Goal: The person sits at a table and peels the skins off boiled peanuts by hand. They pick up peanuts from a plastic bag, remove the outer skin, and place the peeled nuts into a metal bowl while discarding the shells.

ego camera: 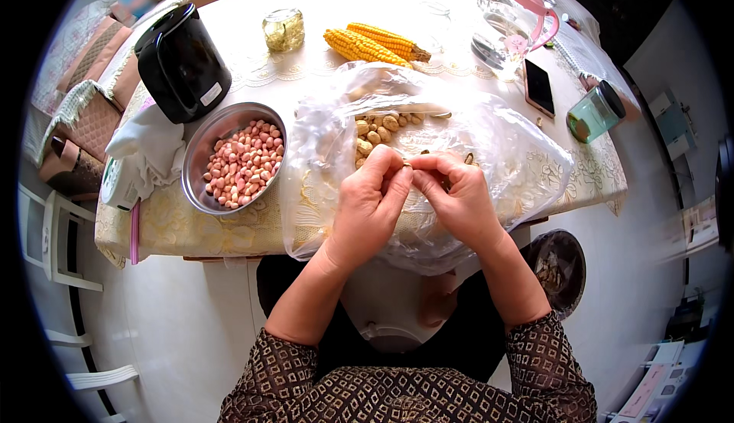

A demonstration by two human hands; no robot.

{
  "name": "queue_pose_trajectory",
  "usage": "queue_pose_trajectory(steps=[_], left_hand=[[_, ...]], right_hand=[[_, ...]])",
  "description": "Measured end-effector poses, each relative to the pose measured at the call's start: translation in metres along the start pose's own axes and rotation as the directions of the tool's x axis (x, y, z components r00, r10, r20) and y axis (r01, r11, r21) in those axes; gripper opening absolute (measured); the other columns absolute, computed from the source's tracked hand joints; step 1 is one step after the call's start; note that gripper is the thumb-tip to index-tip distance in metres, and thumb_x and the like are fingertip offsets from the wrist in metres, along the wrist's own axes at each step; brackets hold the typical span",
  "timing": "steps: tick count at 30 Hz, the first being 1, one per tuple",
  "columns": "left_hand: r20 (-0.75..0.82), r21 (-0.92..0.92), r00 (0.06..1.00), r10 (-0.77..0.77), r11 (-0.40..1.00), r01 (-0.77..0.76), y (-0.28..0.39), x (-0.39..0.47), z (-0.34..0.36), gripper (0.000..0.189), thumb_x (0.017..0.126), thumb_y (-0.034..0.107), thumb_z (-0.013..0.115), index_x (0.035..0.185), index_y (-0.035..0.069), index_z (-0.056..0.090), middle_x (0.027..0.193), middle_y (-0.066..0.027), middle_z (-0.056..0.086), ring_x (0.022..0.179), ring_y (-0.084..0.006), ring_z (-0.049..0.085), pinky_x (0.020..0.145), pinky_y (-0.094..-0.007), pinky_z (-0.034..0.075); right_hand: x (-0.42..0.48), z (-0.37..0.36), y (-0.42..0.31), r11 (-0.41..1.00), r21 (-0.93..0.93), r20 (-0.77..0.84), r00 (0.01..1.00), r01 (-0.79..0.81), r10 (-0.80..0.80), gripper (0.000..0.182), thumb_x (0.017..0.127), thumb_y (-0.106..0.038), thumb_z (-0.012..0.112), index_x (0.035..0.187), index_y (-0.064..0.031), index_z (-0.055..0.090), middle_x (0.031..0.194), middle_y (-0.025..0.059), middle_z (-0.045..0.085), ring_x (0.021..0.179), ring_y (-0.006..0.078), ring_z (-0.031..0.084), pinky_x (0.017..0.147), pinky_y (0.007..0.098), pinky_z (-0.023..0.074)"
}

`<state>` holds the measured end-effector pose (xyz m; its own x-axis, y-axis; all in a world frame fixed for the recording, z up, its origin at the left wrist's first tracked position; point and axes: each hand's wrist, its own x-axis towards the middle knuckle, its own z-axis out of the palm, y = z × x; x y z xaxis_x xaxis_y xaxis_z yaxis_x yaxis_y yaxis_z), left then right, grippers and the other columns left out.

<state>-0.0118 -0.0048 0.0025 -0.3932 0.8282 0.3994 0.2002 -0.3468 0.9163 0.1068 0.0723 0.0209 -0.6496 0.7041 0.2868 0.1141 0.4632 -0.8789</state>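
My left hand (371, 202) and my right hand (460, 198) meet at the fingertips over an open clear plastic bag (504, 153). Pinched between them is a small peanut (407, 165), mostly hidden by the fingers. Unshelled peanuts (375, 130) lie in the bag just beyond my left hand. A few dark bits of shell (469, 158) show near my right fingers. To the left of the bag, a round steel bowl (195, 179) holds many shelled pink peanuts (243, 162).
A black electric kettle (183, 67) stands behind the bowl, beside a white cloth (146, 142). Farther back are a glass jar (284, 30) and corn cobs (370, 44). A pink-lidded pitcher (507, 27), phone (539, 87) and green-tinted jar (593, 114) sit right. A bin (573, 271) stands below.
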Motion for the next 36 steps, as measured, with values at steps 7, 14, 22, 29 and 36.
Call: queue_pose_trajectory(steps=[7,14,22,29,36], left_hand=[[-0.058,-0.292,0.984,-0.167,0.946,0.143,0.000,-0.001,0.012,0.005,0.087,0.006,0.051,0.084,0.003,0.047,0.066,0.0006,0.046,0.054,-0.0031,0.039,0.047,-0.0186,0.033],[0.082,-0.721,0.919,-0.386,0.613,0.322,0.002,-0.001,0.013,0.002,0.089,0.008,0.045,0.091,0.007,0.046,0.060,0.0029,0.039,0.045,-0.0039,0.029,0.040,-0.0184,0.024],[0.261,-0.804,0.867,-0.424,0.402,0.439,-0.002,0.002,0.007,0.010,0.090,0.010,0.044,0.099,0.006,0.045,0.071,-0.0016,0.045,0.051,-0.0066,0.036,0.043,-0.0194,0.028],[0.327,-0.810,0.858,-0.397,0.349,0.470,-0.010,0.003,0.005,0.015,0.091,0.011,0.042,0.102,0.002,0.046,0.076,-0.0035,0.049,0.056,-0.0086,0.042,0.047,-0.0213,0.033],[0.343,-0.813,0.853,-0.394,0.331,0.480,-0.007,0.003,0.004,0.019,0.092,0.011,0.038,0.104,0.002,0.048,0.078,-0.0036,0.051,0.057,-0.0086,0.042,0.047,-0.0217,0.034]], right_hand=[[0.001,0.002,0.006,0.997,0.083,-0.051,0.999,0.007,-0.003,0.012,0.080,-0.005,0.059,0.091,-0.0007,0.062,0.084,0.0087,0.059,0.071,0.0132,0.056,0.061,0.0239,0.0445],[0.002,0.007,0.009,0.977,0.210,-0.116,0.992,-0.021,0.046,0.013,0.081,-0.004,0.058,0.093,0.0008,0.061,0.085,0.0070,0.059,0.072,0.0105,0.055,0.062,0.0232,0.0441],[0.003,0.006,0.012,0.984,0.180,-0.140,0.990,0.016,0.010,0.013,0.081,-0.002,0.057,0.093,0.0016,0.061,0.089,0.0078,0.057,0.075,0.0114,0.055,0.065,0.0232,0.0452],[0.001,0.003,0.010,0.984,0.003,-0.131,0.976,0.178,-0.176,0.013,0.079,0.000,0.057,0.092,0.0013,0.060,0.089,0.0108,0.058,0.080,0.0192,0.056,0.067,0.0281,0.0463],[0.003,-0.005,0.007,0.929,-0.171,-0.049,0.939,0.328,-0.340,0.013,0.078,0.000,0.057,0.091,0.0002,0.060,0.087,0.0110,0.060,0.084,0.0250,0.054,0.073,0.0321,0.0438]])
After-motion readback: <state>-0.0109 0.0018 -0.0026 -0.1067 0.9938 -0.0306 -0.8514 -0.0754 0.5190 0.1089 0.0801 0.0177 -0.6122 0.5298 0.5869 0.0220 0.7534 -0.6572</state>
